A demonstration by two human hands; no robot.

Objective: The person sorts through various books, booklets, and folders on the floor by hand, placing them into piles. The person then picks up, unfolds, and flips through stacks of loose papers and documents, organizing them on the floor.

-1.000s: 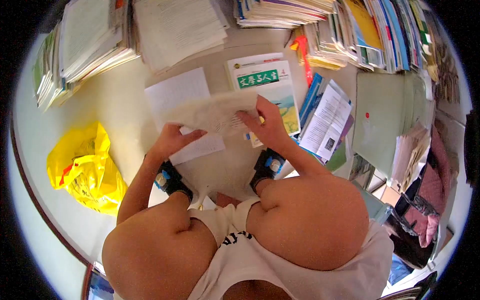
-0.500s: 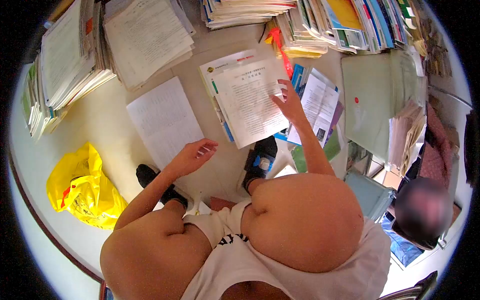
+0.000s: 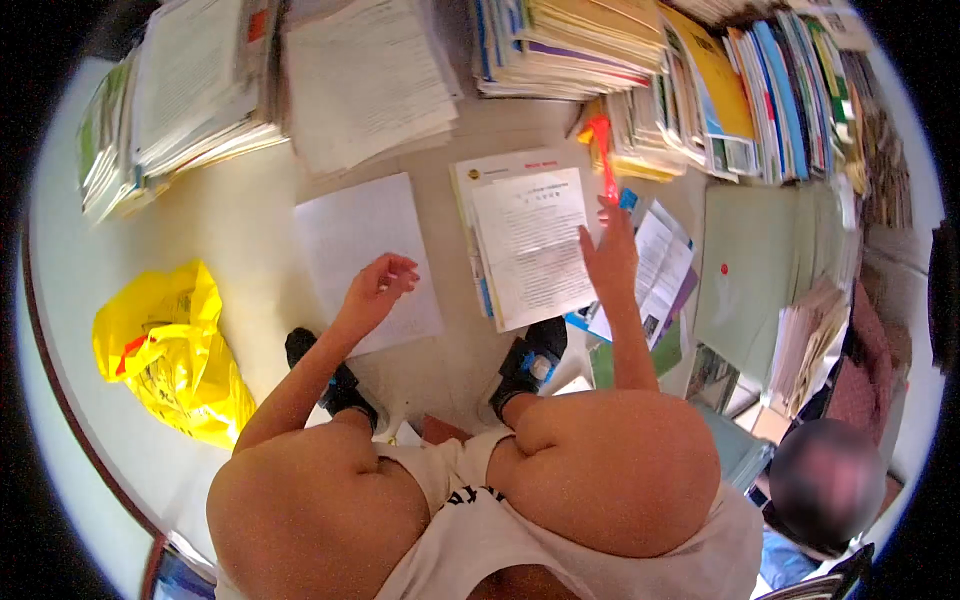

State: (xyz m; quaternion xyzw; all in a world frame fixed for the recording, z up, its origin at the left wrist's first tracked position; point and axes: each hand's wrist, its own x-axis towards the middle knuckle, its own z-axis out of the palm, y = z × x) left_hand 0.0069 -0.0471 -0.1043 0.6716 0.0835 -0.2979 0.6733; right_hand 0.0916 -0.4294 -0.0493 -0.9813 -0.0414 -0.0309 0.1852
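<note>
My left hand (image 3: pixel 376 292) hovers over a white sheet of paper (image 3: pixel 350 222) on the floor, its fingers loosely curled but apart, with nothing in them. At the right edge of a printed test paper (image 3: pixel 530 245) is my right hand (image 3: pixel 610 250), thumb and fingers spread. The test paper lies on top of a small pile of papers and booklets (image 3: pixel 468 178). Just beyond my right fingertips is a red plastic strip (image 3: pixel 605 155). Whether those fingertips touch it, I cannot tell.
Stacks of papers (image 3: pixel 370 90) and books (image 3: pixel 570 50) line the back. More printed sheets (image 3: pixel 655 270) lie right of my right hand, near a pale green board (image 3: pixel 745 280). A yellow plastic bag (image 3: pixel 180 360) sits at left. A person's blurred head (image 3: pixel 828 485) shows at lower right.
The view has shifted, so the floor things appear lower and further right. My left hand has moved further over the white sheet. My right hand stays beside the test paper's right edge.
</note>
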